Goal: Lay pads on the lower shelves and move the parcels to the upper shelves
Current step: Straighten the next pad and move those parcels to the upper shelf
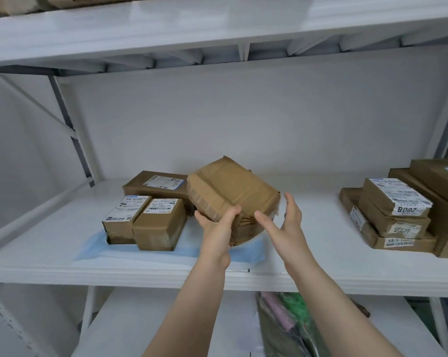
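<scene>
A brown taped cardboard parcel (230, 194) is tilted up above the middle white shelf (63, 264). My left hand (216, 228) grips its near lower corner, thumb on top. My right hand (287, 220) hovers open beside the parcel's right edge, fingers straight, not clearly touching it. Under the parcel lies a light blue pad (248, 251). Three more labelled parcels stand on the pad to the left: two small ones (122, 220) (161, 222) in front and a flat one (156, 185) behind.
A stack of several labelled parcels (398, 215) sits at the right end of the same shelf. The upper shelf (217, 24) runs overhead with brown parcels at its top left. Below, a lower shelf holds colourful plastic-wrapped items (287, 325).
</scene>
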